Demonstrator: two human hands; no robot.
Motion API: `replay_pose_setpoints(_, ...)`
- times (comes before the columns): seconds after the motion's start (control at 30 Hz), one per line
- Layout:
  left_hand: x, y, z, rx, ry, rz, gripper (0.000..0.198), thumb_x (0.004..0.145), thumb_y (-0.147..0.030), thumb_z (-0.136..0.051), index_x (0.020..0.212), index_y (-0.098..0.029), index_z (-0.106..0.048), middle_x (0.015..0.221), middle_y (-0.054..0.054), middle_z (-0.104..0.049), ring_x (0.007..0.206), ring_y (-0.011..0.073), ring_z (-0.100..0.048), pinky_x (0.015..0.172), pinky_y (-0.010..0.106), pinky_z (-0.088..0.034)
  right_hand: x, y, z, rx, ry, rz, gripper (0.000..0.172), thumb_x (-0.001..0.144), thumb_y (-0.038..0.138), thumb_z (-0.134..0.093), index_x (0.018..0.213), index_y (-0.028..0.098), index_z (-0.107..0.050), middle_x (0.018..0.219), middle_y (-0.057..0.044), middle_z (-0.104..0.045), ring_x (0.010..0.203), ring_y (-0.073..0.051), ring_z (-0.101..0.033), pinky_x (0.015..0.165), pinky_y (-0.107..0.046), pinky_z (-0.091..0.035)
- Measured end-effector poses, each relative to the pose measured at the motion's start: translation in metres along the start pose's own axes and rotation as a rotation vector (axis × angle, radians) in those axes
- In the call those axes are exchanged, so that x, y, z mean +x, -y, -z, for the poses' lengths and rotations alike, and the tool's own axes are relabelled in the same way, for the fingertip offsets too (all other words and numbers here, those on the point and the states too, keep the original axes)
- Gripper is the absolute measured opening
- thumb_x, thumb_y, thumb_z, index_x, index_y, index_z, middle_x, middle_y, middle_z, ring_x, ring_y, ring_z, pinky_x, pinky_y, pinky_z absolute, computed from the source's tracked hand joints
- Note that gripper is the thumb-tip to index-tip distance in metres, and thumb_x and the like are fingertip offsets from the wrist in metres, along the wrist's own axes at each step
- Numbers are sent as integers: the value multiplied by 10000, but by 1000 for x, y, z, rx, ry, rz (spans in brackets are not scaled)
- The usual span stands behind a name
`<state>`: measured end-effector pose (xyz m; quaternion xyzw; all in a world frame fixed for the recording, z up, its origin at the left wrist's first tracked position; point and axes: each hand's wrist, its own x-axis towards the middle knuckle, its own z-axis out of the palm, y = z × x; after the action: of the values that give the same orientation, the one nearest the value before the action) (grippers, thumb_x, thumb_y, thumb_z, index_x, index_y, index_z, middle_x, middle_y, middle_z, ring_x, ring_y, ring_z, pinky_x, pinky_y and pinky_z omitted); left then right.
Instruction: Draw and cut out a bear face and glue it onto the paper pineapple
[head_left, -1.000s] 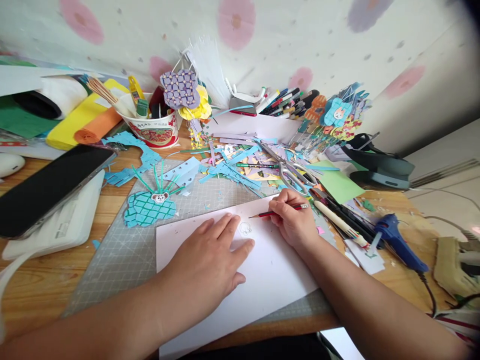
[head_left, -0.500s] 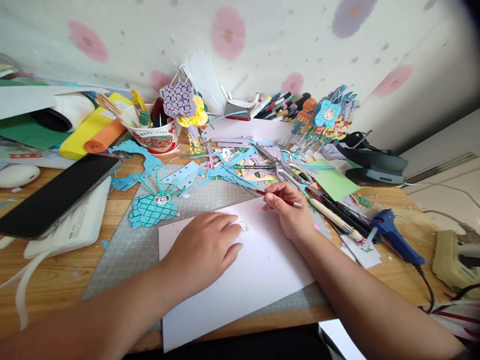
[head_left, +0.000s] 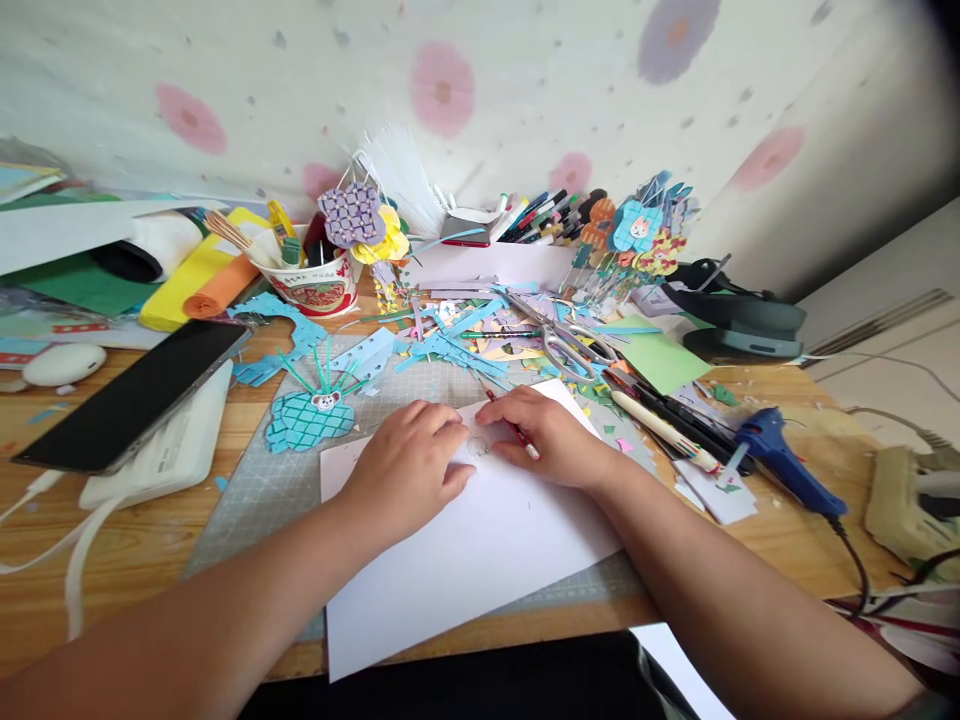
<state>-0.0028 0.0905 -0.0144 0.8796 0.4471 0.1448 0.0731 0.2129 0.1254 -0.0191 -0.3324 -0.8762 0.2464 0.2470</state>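
A white sheet of paper (head_left: 480,560) lies on the grey cutting mat (head_left: 247,520), with a small pencil drawing (head_left: 478,447) near its upper edge. My left hand (head_left: 416,465) rests palm down on the sheet, just left of the drawing, fingers stretched out and thumb apart. Between the fingers of my right hand (head_left: 555,440) is a red pencil (head_left: 517,432) with a pale end towards me. That hand leans on the paper right beside the drawing. A blue woven paper piece with a small animal face (head_left: 311,420) lies beyond the sheet on the left.
Behind the paper are scissors (head_left: 566,345) among coloured paper scraps (head_left: 465,335). On the right lie a blue glue gun (head_left: 791,465) and several pens (head_left: 667,430). On the left are a phone (head_left: 135,395) and a paper tub (head_left: 319,285) of tools.
My right hand has come down and left onto the paper, and the pencil has turned steeper in its fingers. My left hand has shifted slightly; the view has tilted a little.
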Motion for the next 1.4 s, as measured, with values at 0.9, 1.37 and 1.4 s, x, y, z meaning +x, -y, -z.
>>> replay_pose_setpoints(0.9,1,1,-4,2,-50,29,282,816,-232,-694,1088,-171,-650,1067,84,-657,1026,279,-581,925,453,-491,-2,2,3,115,-13,58,309,762,147,-705,1051,213,-617,1026,-81,-657,921,-225,-593,804,-350,-482)
replay_pose_setpoints(1.37,0,4,-2,-25,-22,-72,408,759,36,-487,941,-219,-748,959,40,-692,933,233,-588,876,415,-478,-3,12,-1,758,-158,-369,155,662,200,-682,591,201,-544,490,51,-573,466,-107,-483,476,-226,-363)
replay_pose_setpoints(1.4,0,3,-1,-21,-18,-71,404,764,31,-488,948,-219,-748,958,42,-690,931,235,-586,874,416,-475,-3,13,-2,748,-170,-369,169,639,180,-671,569,203,-519,487,55,-564,464,-102,-470,473,-221,-353)
